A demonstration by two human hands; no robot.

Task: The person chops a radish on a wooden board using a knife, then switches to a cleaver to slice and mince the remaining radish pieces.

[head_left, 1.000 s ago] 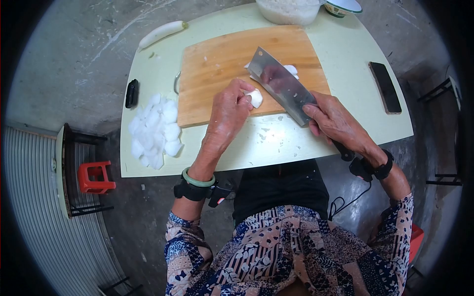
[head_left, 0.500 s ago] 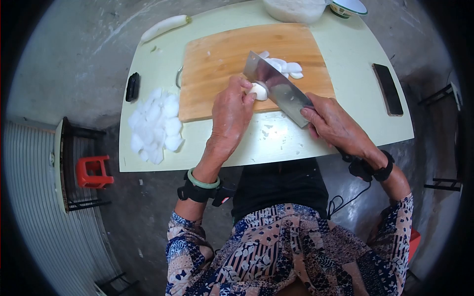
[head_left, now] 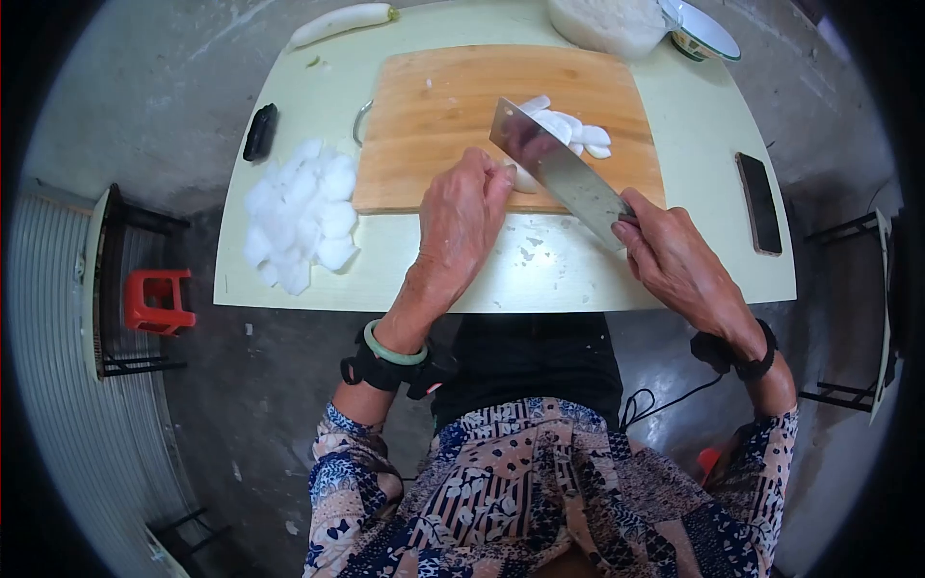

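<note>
White radish piece [head_left: 525, 179] | held under left hand [head_left: 462, 217] | right hand [head_left: 674, 258] grips cleaver [head_left: 564, 175] alongside

Soft, even daylight falls from above on the pale green table [head_left: 694, 106], bright without being harsh, while the floor [head_left: 279, 385] beneath it lies in deeper shade. The cleaver [head_left: 564, 173] blade shows a dull sheen and a dark reflection rather than glare. The fisheye lens bends the table's edges and blackens the corners; the centre is sharp
</note>
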